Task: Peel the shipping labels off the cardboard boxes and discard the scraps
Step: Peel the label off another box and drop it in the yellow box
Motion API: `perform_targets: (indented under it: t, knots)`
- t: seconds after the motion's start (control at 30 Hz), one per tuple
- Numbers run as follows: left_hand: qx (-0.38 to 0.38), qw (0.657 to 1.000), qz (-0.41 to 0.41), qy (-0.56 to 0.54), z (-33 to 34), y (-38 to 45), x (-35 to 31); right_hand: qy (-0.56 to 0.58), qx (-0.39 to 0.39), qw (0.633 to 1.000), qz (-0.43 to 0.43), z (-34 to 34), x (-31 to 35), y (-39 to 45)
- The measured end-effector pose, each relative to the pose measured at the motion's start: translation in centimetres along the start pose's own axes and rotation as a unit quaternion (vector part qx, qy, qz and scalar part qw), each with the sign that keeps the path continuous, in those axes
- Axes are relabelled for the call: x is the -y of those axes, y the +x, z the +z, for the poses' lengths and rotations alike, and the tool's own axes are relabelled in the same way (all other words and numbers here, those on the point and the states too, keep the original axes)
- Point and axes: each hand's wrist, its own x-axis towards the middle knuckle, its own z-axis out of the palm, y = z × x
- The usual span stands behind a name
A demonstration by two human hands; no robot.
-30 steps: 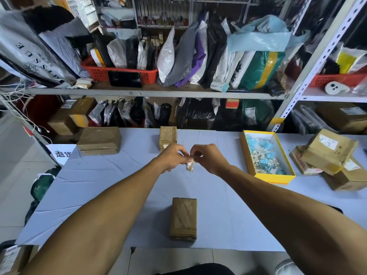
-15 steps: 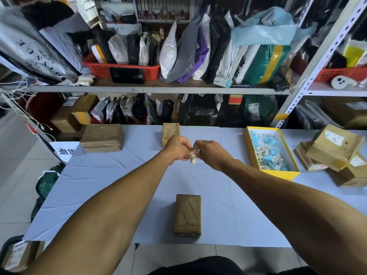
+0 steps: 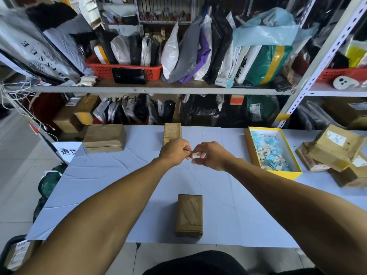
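Observation:
My left hand [image 3: 174, 151] and my right hand [image 3: 210, 155] meet above the middle of the table, both pinching a small crumpled white label scrap [image 3: 194, 155]. Below them, near the front edge, lies a small brown cardboard box [image 3: 189, 215] wrapped in tape, with no label showing on top. A yellow-rimmed tray [image 3: 248, 143] at the right holds several blue and white scraps. Further right, a pile of cardboard boxes [image 3: 335, 149] still carries white labels.
A larger brown box [image 3: 104, 137] rests at the table's back left, and a small one [image 3: 172, 132] at the back centre, partly behind my left hand. Shelving packed with parcels and bags stands behind the table. A labelled box [image 3: 18, 255] sits on the floor at lower left.
Both hands stay together on the scrap, working it smaller between the fingers. The view has shifted slightly; the boxes have not moved.

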Motion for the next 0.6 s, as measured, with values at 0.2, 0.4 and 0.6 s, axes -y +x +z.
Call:
perform_targets:
  t: [0.2, 0.4, 0.6]
  knots:
    - [0.012, 0.999, 0.03, 0.03, 1.1, -1.0, -0.5, -0.04, -0.011, 0.998, 0.05, 0.6, 0.1, 0.3]
    - [-0.009, 0.999, 0.043, 0.002, 1.0, -1.6, -0.3, -0.048, -0.011, 0.998, 0.047, 0.4, 0.7, 0.0]
    - [-0.027, 0.999, 0.033, -0.016, 1.3, -1.5, -0.2, 0.008, -0.028, 0.998, 0.058, -0.3, 1.2, -0.8]
